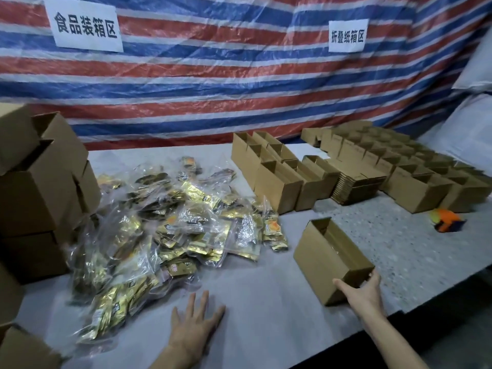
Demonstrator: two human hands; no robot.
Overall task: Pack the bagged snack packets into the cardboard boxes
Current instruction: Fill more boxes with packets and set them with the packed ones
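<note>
I'm watching the right hand (364, 291) grip the near end of an open brown corrugated cardboard box (327, 259) near the front edge of the pale speckled surface (266, 302). Beside it the left hand (195, 323) lies flat, fingers spread, holding nothing. The crinkly clear bags of glossy gold snack packets (165, 235) heap toward the left edge. I judge this as box-positioning; next, the free hand needs a firm pinch on slippery film.
</note>
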